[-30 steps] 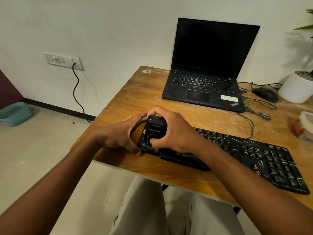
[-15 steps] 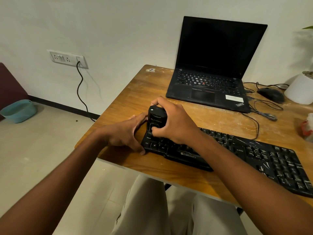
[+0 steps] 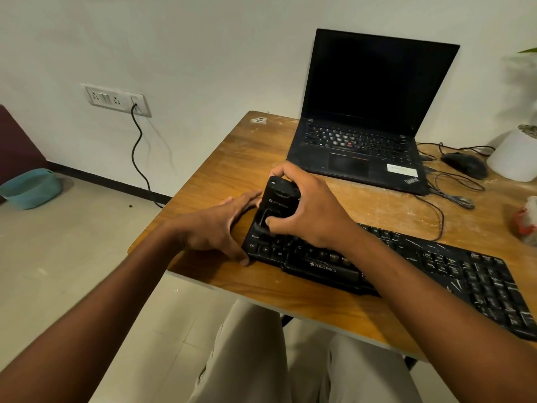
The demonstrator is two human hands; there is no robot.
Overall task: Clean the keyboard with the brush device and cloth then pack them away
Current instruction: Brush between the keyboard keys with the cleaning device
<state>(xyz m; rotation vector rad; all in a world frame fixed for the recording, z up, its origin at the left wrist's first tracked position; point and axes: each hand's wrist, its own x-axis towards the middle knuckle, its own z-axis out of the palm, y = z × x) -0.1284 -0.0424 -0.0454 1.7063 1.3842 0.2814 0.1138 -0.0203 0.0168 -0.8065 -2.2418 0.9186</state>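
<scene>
The right hand (image 3: 305,210) is wrapped around the brush device (image 3: 280,203), fingers curled over its top and far side, thumb pressed against the near face, so the unit is gripped firmly and stands upright on the left end of the keyboard (image 3: 406,271). The left hand (image 3: 218,228) lies with fingers straight and relaxed, holding nothing; the fingertips rest against the left edge of the keyboard and the thumb touches its near corner, bracing it on the table (image 3: 232,158). The brush device is a compact, rigid black casing, judged light enough for one-hand operation. Its smooth shell may slip, so the grip belongs across the mid-body, as it is now, with the thumb clear of any switch; the brush end is hidden beneath the casing and cannot be assessed. The keyboard is a long, stiff, flat plastic unit, judged light and prone to sliding, hence the bracing hand at its end. Its keycaps are the fragile part; take hold by the frame edges only. White marks show on the keys toward the right end. The cloth cannot be identified in this view. Behind the keyboard stands an open laptop (image 3: 372,112), with a mouse (image 3: 465,164) and loose cables (image 3: 447,193) to its right.
</scene>
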